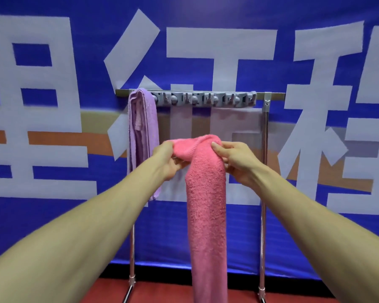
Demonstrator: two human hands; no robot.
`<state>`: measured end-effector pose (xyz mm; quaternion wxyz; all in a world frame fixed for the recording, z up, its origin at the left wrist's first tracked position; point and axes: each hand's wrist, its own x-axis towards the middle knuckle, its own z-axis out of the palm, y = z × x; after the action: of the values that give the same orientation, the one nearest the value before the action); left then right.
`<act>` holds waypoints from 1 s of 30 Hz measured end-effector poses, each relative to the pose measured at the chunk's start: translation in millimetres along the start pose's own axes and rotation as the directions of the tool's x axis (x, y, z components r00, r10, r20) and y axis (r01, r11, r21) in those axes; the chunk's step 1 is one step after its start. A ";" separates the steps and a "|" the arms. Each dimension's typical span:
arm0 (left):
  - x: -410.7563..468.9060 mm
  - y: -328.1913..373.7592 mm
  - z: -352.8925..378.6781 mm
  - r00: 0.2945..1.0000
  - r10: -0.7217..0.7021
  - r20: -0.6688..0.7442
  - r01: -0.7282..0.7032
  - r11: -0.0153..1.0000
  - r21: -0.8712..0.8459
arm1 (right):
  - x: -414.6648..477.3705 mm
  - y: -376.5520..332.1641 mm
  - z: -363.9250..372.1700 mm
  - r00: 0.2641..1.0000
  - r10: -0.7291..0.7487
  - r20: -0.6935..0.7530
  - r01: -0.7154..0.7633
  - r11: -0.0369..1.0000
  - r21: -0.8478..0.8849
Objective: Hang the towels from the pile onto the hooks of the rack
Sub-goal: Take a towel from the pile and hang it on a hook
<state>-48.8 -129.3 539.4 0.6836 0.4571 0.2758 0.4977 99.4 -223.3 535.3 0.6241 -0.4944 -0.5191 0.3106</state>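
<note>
Two hands: left hand (165, 159), right hand (239, 160), fingers (216, 147) gripping top of pink towel (206, 204);
Pink towel: fluffy, folded, hanging toward 6 o'clock

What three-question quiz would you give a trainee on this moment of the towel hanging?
1. True or false: the purple towel hangs at the left end of the hook strip.
2. How many hands grip the pink towel? A) none B) one C) two
3. Fill in: the pink towel is held ____ the hook strip, touching no hook.
Key: 1 true. 2 C: the left hand and right hand both grip its top fold. 3 below.
</note>
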 end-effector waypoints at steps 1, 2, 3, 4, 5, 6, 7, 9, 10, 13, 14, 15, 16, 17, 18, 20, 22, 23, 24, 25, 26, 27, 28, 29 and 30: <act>-7.7 -7.9 -2.6 0.999 -0.018 0.042 0.016 0.999 0.040 | 1.9 -1.3 2.7 0.999 0.015 -0.051 -0.013 0.999 0.039; -15.7 -14.8 -5.3 0.995 -0.034 0.088 0.026 0.995 0.095 | 3.1 -4.6 6.0 0.995 0.034 -0.096 -0.026 0.996 0.088; -21.5 -21.9 -8.4 0.992 -0.045 0.122 0.026 0.988 0.155 | 4.7 -8.3 8.7 0.989 0.061 -0.133 -0.043 0.990 0.137; -26.5 -30.2 -12.2 0.988 -0.059 0.144 0.029 0.979 0.201 | 6.9 -10.7 10.7 0.983 0.091 -0.159 -0.060 0.980 0.191; -31.9 -38.3 -15.9 0.985 -0.068 0.157 0.029 0.971 0.236 | 10.5 -12.3 11.6 0.977 0.126 -0.172 -0.082 0.967 0.241; -37.7 -45.9 -19.5 0.980 -0.072 0.183 0.022 0.966 0.259 | 13.6 -14.1 12.5 0.970 0.160 -0.184 -0.106 0.956 0.274; -42.9 -53.7 -22.7 0.972 -0.066 0.227 -0.002 0.958 0.288 | 16.2 -15.6 13.2 0.961 0.192 -0.197 -0.128 0.946 0.298; -54.6 -69.2 -26.5 0.943 -0.050 0.329 -0.071 0.936 0.345 | 18.4 -17.8 13.6 0.946 0.234 -0.223 -0.148 0.927 0.345; -61.0 -76.5 -27.3 0.932 -0.045 0.360 -0.096 0.927 0.364 | 17.8 -19.1 13.6 0.937 0.258 -0.236 -0.160 0.917 0.366; -71.7 -96.3 -31.8 0.918 -0.020 0.395 -0.164 0.889 0.428 | 19.4 -23.0 10.6 0.920 0.284 -0.271 -0.142 0.884 0.446; -73.6 -101.0 -34.1 0.916 -0.023 0.401 -0.168 0.885 0.435 | 20.3 -22.6 8.2 0.924 0.272 -0.270 -0.116 0.870 0.480; -74.5 -104.7 -35.9 0.919 -0.030 0.394 -0.156 0.888 0.432 | 22.6 -20.8 5.0 0.926 0.252 -0.281 -0.092 0.872 0.480; -75.6 -105.5 -36.8 0.926 -0.038 0.376 -0.134 0.897 0.420 | 22.8 -20.1 2.5 0.921 0.246 -0.302 -0.081 0.879 0.470; -75.8 -104.4 -36.7 0.936 -0.043 0.350 -0.112 0.906 0.409 | 21.5 -21.5 0.4 0.923 0.252 -0.290 -0.091 0.877 0.472; -76.2 -101.9 -36.9 0.945 -0.044 0.325 -0.093 0.914 0.394 | 18.5 -22.8 -0.7 0.930 0.250 -0.270 -0.096 0.873 0.479; -74.9 -90.7 -34.4 0.951 -0.021 0.308 -0.096 0.929 0.358 | 13.8 -22.9 -3.9 0.942 0.250 -0.225 -0.099 0.846 0.524; -72.7 -75.8 -30.6 0.944 0.002 0.329 -0.116 0.938 0.326 | 14.7 -14.0 -11.4 0.950 0.231 -0.208 -0.086 0.839 0.537; -71.3 -68.1 -28.2 0.941 0.008 0.338 -0.123 0.939 0.320 | 15.4 -8.5 -15.3 0.957 0.223 -0.184 -0.091 0.836 0.541; -70.5 -59.0 -25.1 0.938 0.000 0.346 -0.114 0.944 0.311 | 15.2 -2.4 -18.4 0.963 0.223 -0.149 -0.114 0.843 0.525; -70.4 -51.0 -21.8 0.934 -0.021 0.357 -0.090 0.952 0.291 | 15.1 3.3 -21.2 0.963 0.241 -0.118 -0.153 0.854 0.496; -69.8 -43.1 -16.9 0.928 -0.052 0.370 -0.053 0.962 0.268 | 14.0 8.7 -24.0 0.955 0.277 -0.109 -0.200 0.868 0.454; -68.9 -36.5 -11.6 0.923 -0.078 0.377 -0.019 0.968 0.249 | 13.2 14.7 -26.9 0.945 0.311 -0.101 -0.247 0.881 0.404; -68.9 -29.4 -5.6 0.920 -0.103 0.378 0.009 0.970 0.243 | 11.5 20.8 -29.9 0.930 0.352 -0.102 -0.299 0.891 0.342; -67.5 -23.7 0.0 0.921 -0.116 0.372 0.021 0.968 0.250 | 10.8 27.1 -33.1 0.917 0.389 -0.091 -0.350 0.891 0.288; -65.4 -18.4 5.7 0.923 -0.117 0.365 0.019 0.965 0.263 | 8.8 31.1 -36.8 0.900 0.430 -0.066 -0.404 0.882 0.241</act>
<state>-59.2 -193.9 520.2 0.6765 0.6182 0.2165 0.3366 140.8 -216.3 510.1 0.6231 -0.5394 -0.3249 0.4640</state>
